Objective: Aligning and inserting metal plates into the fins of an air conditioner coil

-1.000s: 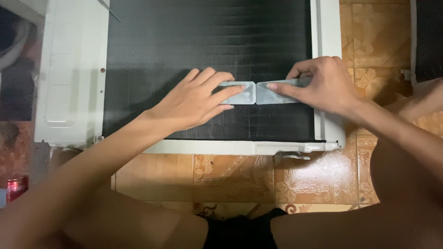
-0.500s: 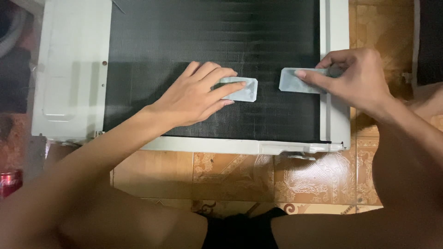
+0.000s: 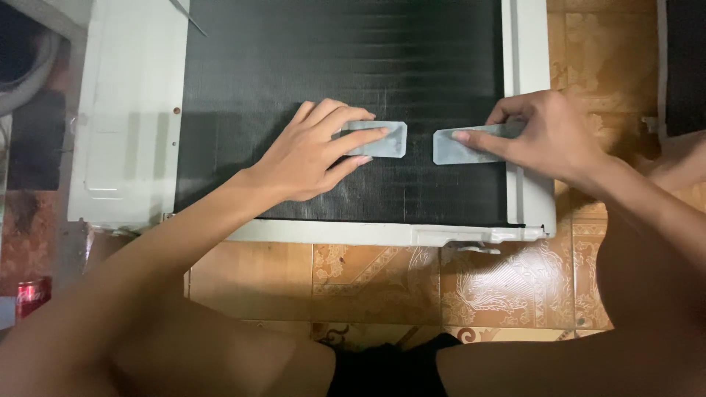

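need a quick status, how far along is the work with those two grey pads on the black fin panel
Done: nothing shows finished. In hand: left hand presses one grey pad, right hand the other grey pad, apart on the black fin panel. Left: cannot tell; the panel looks alike all over.

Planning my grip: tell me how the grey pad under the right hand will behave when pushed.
The grey pad looks thin and flat, so probably light. It lies flush on the black finned panel, so likely slides rather than rolls. The right hand pins one end; possibly slightly flexible.
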